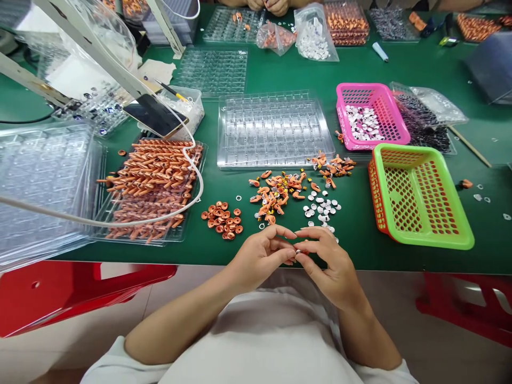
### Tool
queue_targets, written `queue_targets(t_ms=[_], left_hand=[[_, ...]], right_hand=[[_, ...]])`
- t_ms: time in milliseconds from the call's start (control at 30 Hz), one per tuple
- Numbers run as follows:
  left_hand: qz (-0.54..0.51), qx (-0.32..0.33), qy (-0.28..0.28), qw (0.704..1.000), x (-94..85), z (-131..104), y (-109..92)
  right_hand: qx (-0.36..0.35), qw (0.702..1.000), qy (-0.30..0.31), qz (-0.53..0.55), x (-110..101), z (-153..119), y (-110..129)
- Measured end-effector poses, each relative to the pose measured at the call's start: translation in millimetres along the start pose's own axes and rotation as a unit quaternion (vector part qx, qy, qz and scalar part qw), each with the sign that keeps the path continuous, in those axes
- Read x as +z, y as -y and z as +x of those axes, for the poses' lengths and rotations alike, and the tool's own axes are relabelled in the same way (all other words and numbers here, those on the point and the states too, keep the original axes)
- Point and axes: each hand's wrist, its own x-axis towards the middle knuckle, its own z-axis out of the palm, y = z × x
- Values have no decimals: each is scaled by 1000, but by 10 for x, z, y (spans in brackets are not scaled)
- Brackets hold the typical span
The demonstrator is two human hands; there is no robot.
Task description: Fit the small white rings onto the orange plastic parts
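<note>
My left hand (266, 253) and my right hand (328, 261) meet at the table's front edge, fingertips pinched together around a small part (298, 252). It looks whitish or metallic, and the fingers cover most of it. Just beyond my hands lies a pile of small orange pieces (278, 194) with yellow bits among them. White round pieces (323, 207) are scattered to its right, near my right fingertips. Copper-coloured cups (222, 220) form a cluster to the left of my left hand.
A clear moulded tray (274, 130) lies behind the piles. On the right are a pink basket (346, 130) with white pieces and a green basket (452, 234). Orange parts (156, 170) fill trays at left, crossed by a white cable (202, 186). Another person's hands (276, 6) show at the top.
</note>
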Motion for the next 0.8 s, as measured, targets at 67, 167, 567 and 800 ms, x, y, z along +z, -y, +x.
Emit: queue_targets(t_ms=[67, 167, 567, 800], left_hand=[[9, 3, 6, 1000, -13, -12, 2], [48, 11, 5, 999, -72, -63, -31], [166, 159, -291, 929, -910, -346, -259], [440, 218, -307, 815, -1015, -202, -289]], right_hand=[[-4, 1000, -11, -7, 18, -4, -17], [-2, 1000, -23, 14, 25, -25, -41], [-27, 990, -87, 107, 74, -58, -32], [-32, 986, -100, 128, 188, -9, -77]])
